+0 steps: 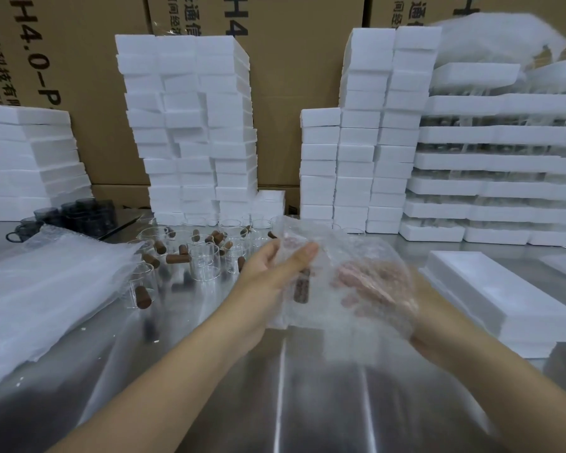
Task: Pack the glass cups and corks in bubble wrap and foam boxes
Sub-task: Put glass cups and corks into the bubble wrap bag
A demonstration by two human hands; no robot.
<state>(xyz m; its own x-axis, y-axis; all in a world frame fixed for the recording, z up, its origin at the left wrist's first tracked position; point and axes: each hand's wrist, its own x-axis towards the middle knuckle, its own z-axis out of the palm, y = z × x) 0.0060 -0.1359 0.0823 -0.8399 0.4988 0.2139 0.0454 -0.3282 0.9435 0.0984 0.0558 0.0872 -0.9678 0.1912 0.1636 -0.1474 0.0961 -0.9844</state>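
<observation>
A sheet of bubble wrap (334, 243) is held up over the steel table (307, 403), folded round a brown cork (301, 289); a glass cup inside it is hard to make out. My left hand (272, 273) lies with straight fingers against the wrap's left side. My right hand (370, 289) is behind the wrap, seen through it, its fingers curled round the bundle. Several clear glass cups (203, 256) and loose corks (177, 258) stand on the table just beyond my left hand.
A pile of bubble wrap sheets (46, 282) lies at left. A white foam box (504, 295) sits at right. Tall foam box stacks (193, 125) and foam trays of glasses (497, 165) line the back, with dark cups (82, 214) at far left.
</observation>
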